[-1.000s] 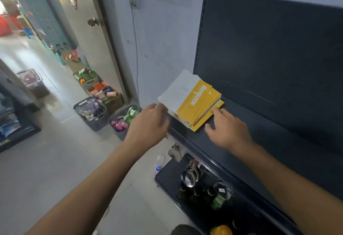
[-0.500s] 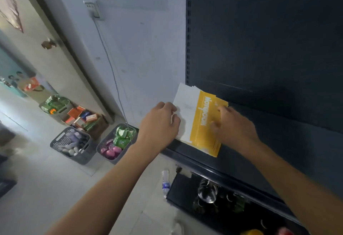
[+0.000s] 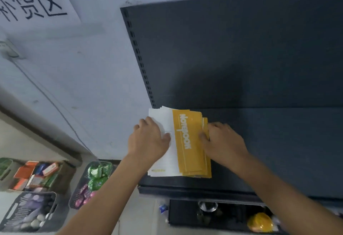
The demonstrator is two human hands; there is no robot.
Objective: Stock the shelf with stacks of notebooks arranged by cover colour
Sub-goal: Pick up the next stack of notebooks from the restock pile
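Observation:
A stack of notebooks with yellow-and-white covers lies flat at the left end of the dark shelf, its top cover showing white lettering on the yellow half. My left hand presses on the white left side of the stack, fingers curled over its edge. My right hand holds the yellow right edge, thumb on the cover. The stack's lower notebooks are slightly fanned at the right edge.
The shelf's dark back panel rises behind. A lower shelf holds glassware and a yellow item. On the floor at left stand baskets of small goods and a box of packets. A paper sign hangs on the wall.
The stack has been turned square to the shelf and pushed toward its left end. Both hands have closed in on its two sides. The view has shifted right and down onto the shelf.

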